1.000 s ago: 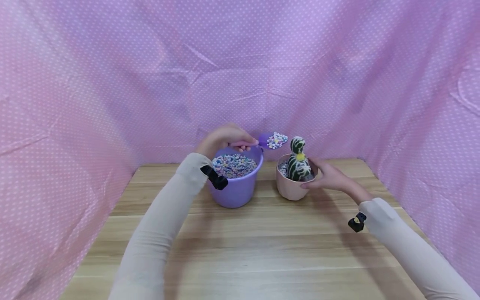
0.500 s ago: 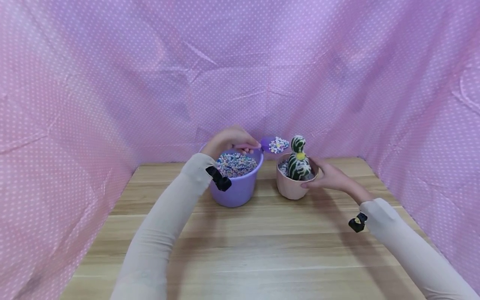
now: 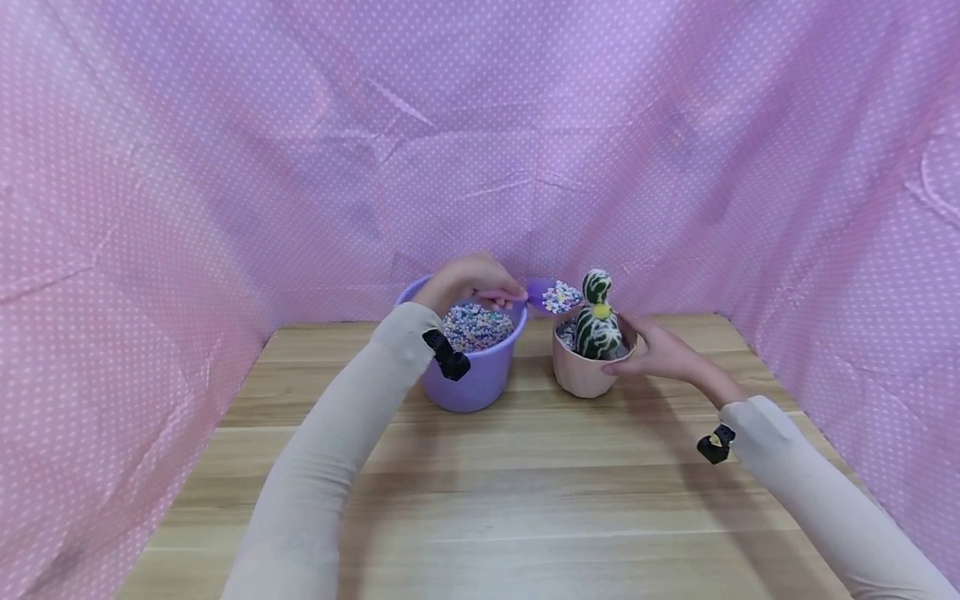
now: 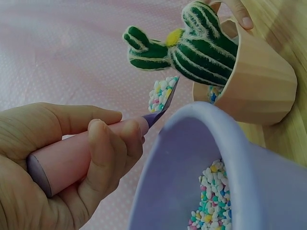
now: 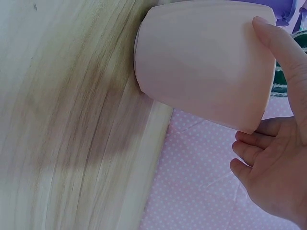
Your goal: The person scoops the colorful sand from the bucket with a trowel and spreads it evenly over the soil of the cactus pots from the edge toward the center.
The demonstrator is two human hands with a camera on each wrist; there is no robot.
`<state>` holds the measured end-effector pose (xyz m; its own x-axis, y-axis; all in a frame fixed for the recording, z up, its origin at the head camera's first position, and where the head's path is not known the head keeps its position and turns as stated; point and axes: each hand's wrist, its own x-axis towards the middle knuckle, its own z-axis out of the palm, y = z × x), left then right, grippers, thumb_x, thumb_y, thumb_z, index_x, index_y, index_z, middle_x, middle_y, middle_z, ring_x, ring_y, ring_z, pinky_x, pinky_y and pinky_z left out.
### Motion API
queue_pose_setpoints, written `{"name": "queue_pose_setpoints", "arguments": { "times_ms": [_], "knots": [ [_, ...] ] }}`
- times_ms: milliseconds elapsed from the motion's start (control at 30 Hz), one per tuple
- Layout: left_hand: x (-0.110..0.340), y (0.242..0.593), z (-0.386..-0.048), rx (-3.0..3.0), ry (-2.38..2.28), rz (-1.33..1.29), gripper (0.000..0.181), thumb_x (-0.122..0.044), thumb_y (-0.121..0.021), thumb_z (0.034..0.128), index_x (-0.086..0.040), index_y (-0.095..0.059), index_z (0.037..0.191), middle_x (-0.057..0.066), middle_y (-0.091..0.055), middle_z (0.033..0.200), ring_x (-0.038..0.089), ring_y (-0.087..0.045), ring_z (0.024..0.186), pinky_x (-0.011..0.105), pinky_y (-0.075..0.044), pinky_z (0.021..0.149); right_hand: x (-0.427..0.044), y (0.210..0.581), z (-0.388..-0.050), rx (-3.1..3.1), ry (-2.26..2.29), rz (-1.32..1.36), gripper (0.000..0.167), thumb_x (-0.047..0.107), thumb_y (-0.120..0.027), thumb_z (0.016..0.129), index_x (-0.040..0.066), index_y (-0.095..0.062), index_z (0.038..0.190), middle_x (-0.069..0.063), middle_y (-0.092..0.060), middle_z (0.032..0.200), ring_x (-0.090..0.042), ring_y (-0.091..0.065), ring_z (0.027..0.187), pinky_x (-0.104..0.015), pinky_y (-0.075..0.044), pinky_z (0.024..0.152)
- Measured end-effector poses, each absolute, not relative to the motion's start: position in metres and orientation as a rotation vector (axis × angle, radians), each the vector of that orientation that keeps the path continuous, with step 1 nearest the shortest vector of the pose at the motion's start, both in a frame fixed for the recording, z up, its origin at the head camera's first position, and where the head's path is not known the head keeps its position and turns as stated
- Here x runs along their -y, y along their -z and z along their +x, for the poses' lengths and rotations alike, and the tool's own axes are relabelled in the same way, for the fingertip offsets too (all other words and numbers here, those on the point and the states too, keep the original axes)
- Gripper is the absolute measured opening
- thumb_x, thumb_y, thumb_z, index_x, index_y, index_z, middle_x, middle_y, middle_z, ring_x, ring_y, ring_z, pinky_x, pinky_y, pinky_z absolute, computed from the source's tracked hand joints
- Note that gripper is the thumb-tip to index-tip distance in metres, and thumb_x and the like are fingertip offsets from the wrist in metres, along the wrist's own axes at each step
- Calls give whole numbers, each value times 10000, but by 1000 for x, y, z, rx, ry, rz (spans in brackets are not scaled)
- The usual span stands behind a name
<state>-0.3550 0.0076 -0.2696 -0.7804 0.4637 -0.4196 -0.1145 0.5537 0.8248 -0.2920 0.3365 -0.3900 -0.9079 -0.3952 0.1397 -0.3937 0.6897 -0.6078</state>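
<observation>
My left hand [image 3: 480,277] grips the pink handle of a small purple trowel [image 3: 537,292], whose blade bears a heap of multicoloured pebbles [image 3: 561,297]. The blade is past the right rim of a purple bucket [image 3: 471,385], near a potted cactus [image 3: 597,335]. In the left wrist view the fingers are curled round the trowel handle [image 4: 67,160]. My right hand [image 3: 662,352] holds the pale pink flowerpot [image 3: 581,375] at its right side, thumb on the outer wall near the rim. The dark green, white-striped cactus has a yellow flower and stands in the pot.
Multicoloured pebbles [image 3: 476,327] fill part of the bucket, which stands left of the pot. Both stand near the back of a wooden table [image 3: 517,500]. A pink polka-dot cloth [image 3: 465,150] hangs behind and at both sides.
My left hand has moved slightly right and down, bringing the loaded trowel closer to the cactus and the pot. The right hand and the pot have stayed in place.
</observation>
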Motion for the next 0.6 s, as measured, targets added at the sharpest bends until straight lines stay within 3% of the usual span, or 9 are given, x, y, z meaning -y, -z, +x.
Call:
{"name": "queue_pose_setpoints", "arguments": {
  "times_ms": [267, 600],
  "knots": [
    [-15, 269, -358, -2158, -1197, 277, 309, -79, -695, 957, 109, -665, 1201, 79, -643, 748, 93, -540, 564, 159, -504, 554, -336, 389, -292, -2889, 1024, -658, 1062, 353, -900, 777, 105, -285, 1607, -193, -444, 1557, -393, -432, 1414, -619, -310, 1182],
    [-17, 270, -358, -2183, -1196, 250, 203, -52, -712, 933, 84, -715, 1084, 99, -679, 758, 101, -580, 569, 180, -541, 592, -337, 390, -292, -2895, 1016, -636, 1041, 371, -893, 783, 111, -304, 1601, -177, -472, 1536, -375, -448, 1400, -610, -322, 1173]
  ]
}}
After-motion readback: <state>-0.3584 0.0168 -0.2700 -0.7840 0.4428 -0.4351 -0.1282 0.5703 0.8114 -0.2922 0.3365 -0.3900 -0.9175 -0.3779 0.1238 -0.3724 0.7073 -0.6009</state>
